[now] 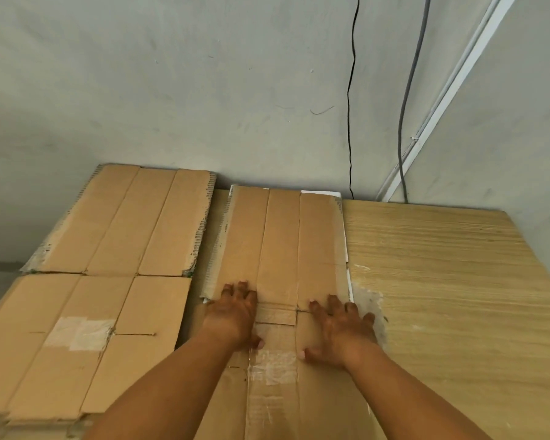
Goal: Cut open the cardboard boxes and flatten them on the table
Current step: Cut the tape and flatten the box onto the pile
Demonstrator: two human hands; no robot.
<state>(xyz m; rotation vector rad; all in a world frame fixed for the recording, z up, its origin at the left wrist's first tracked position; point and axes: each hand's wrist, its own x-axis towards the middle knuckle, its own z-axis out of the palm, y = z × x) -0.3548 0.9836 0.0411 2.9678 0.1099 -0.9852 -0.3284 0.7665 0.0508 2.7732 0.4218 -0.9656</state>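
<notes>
Both hands are lying spread and palm-down, grasping nothing: the left hand and the right hand are pressing side by side on the flattened cardboard box, on either side of its middle panel. That box is lying opened out in the middle of the wooden table, its far end almost reaching the wall, with a white sheet showing under its right edge. To the left, a stack of flattened boxes is sitting with another flattened piece beyond it.

Judging from this, the flattening step is nearly finished, and the main risk is spring-back: the fold lines are looking stiff, so the panels may be lifting again once the pressure goes. A clear tape patch is bridging the seam near the wrists, and uncut tape there could be holding the flaps and stopping them lying flat. Pressing only at the near end is leaving the far end free, so a forward push could be sliding the box over the white sheet towards the wall. The ragged corrugated edges could be scraping fingers dragged along them. The left stack seems to be overhanging the table's side, so a nudge might be tipping it off. No cutting tool is in view.
</notes>
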